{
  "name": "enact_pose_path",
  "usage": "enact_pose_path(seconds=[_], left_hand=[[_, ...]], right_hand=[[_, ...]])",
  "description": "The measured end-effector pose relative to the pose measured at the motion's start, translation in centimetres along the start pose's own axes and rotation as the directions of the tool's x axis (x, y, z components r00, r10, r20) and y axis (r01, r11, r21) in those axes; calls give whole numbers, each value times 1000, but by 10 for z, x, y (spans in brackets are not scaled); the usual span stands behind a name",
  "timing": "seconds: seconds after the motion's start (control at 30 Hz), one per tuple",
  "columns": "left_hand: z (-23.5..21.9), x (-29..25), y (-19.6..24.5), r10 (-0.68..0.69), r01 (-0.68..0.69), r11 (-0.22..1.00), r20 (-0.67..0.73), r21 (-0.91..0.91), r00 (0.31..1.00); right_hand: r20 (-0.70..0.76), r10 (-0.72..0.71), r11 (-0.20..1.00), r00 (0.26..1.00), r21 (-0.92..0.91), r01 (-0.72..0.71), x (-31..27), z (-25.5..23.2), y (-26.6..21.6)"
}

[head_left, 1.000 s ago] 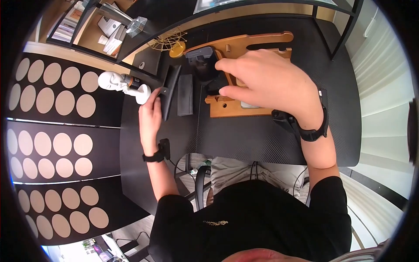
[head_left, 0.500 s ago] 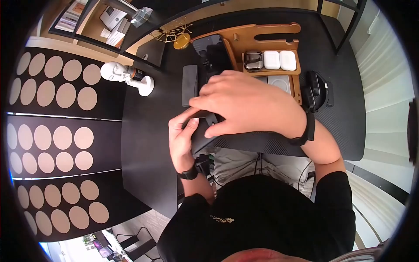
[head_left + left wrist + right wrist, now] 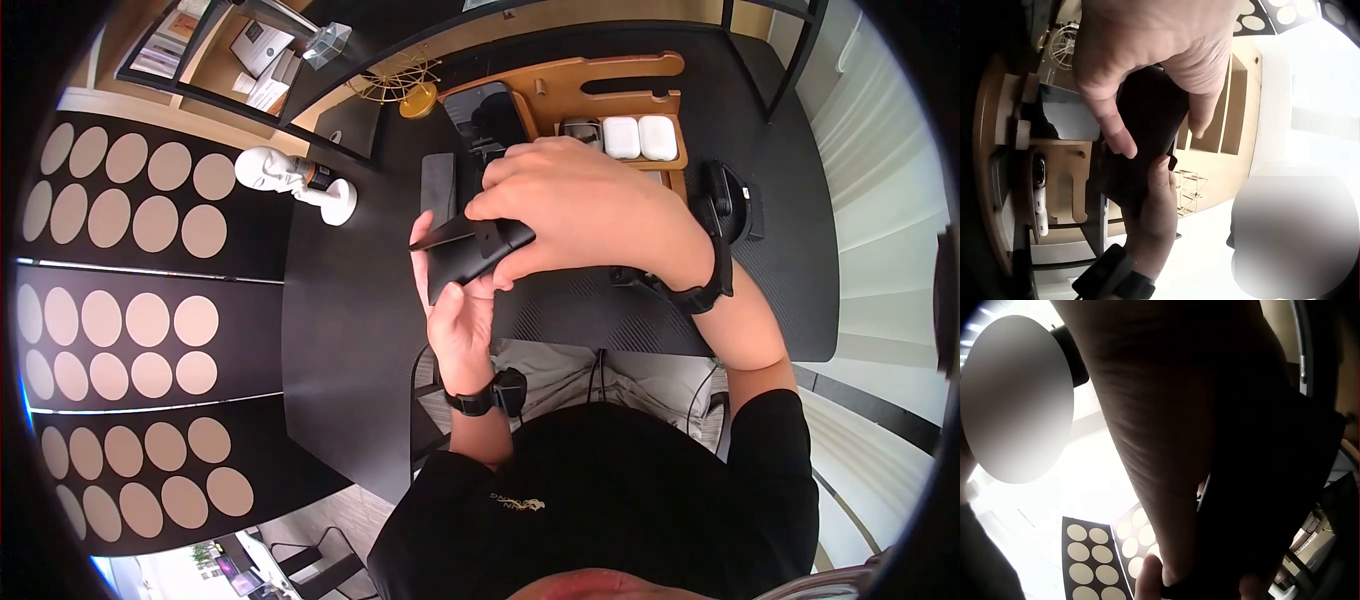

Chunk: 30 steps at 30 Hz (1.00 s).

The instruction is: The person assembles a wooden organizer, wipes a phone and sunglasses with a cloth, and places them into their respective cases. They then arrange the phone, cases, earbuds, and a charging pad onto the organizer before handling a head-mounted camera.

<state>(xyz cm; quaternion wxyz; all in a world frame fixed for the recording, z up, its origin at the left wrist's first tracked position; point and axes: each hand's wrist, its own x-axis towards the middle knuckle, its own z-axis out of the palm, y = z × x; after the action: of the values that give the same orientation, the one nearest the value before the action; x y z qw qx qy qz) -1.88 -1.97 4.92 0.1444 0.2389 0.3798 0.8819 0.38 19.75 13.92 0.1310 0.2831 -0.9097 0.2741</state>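
A long black case (image 3: pixel 468 258) with a flap and a small round stud is held up between both hands, over the desk's near edge. Underneath, my left hand (image 3: pixel 463 335) grips it, thumb on the near side and fingers round the far side. From the right, my right hand (image 3: pixel 575 200) pinches its end between fingers and thumb. The left wrist view shows the dark case (image 3: pixel 1147 115) spanned by the left thumb and fingers, with the right thumb against its lower end. In the right wrist view the case is a dark shape, its detail lost in shadow.
Beyond the hands lies a dark grey oblong case (image 3: pixel 437 188). A wooden organizer (image 3: pixel 610 75) holds a phone (image 3: pixel 485 112) and white earbud cases (image 3: pixel 640 138). Black headgear (image 3: pixel 728 205) is at right; a white figurine (image 3: pixel 335 202) stands left, near a gold wire ornament (image 3: pixel 415 98).
The left hand has brought the black case from the desk's left side to the front of the body. The right hand has come from over the organizer and now holds its end; the case has tilted up.
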Motion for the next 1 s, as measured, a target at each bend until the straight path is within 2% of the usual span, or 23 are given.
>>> enact_pose_path(seconds=[0.07, 0.1, 0.17, 0.2, 0.23, 0.3, 0.37, 0.43, 0.5, 0.57, 0.6, 0.67, 0.73, 0.83, 0.93, 1.0], left_hand=[[3, -3, 2, 39, -25, 995, -143, 99, 989], [3, -5, 3, 39, -25, 995, -142, 99, 989], [4, -8, 5, 22, 4, 977, -118, 213, 993], [4, -9, 5, 19, 6, 977, -117, 213, 993], [6, -10, 3, 61, -37, 963, -80, 267, 995], [15, -11, 2, 104, -81, 940, -53, 331, 993], [23, -11, 3, 105, -80, 941, -57, 329, 993], [24, -11, 4, 109, -83, 941, -61, 327, 992], [22, -9, 6, 95, -58, 965, -136, 255, 986], [18, -9, 6, 86, -50, 969, -140, 244, 986], [17, -9, 6, 77, -42, 972, -145, 233, 986], [16, -9, 4, 75, -40, 966, -128, 255, 989], [17, -9, 3, 75, -41, 960, -113, 277, 991], [18, -12, 2, 152, -98, 954, -176, 283, 973], [8, -15, 2, 118, -55, 925, -147, 377, 982], [3, -11, -1, 277, -200, 734, -18, 649, 961]], right_hand=[[35, 18, 1000, 999, 19, -19, 1, -2, -2], [41, 23, 999, 999, 41, -25, 0, -2, -2], [47, 31, 997, 998, 65, -34, 0, -2, 1], [54, 18, 988, 998, 150, -26, 0, 0, 7], [61, 6, 972, 998, 234, -20, -1, 1, 12], [41, 52, 973, 998, 222, -60, -1, -2, 14], [30, 107, 972, 994, 206, -110, -2, -5, 14], [67, 83, 978, 994, 185, -94, -8, -9, 9], [103, 62, 984, 993, 162, -78, -13, -6, 11], [-67, -78, 990, 995, 109, 85, -16, 5, 14], [-69, -76, 991, 995, 109, 83, -17, 6, 16], [79, 17, 984, 997, 173, -31, -12, -3, 12], [41, 52, 984, 998, 169, -58, -10, -5, 12], [-22, 96, 986, 995, 140, -92, -8, -14, 11], [-76, 79, 987, 994, 145, -68, -8, -16, 18], [-173, 57, 988, 983, 154, -30, -9, -14, 24]])
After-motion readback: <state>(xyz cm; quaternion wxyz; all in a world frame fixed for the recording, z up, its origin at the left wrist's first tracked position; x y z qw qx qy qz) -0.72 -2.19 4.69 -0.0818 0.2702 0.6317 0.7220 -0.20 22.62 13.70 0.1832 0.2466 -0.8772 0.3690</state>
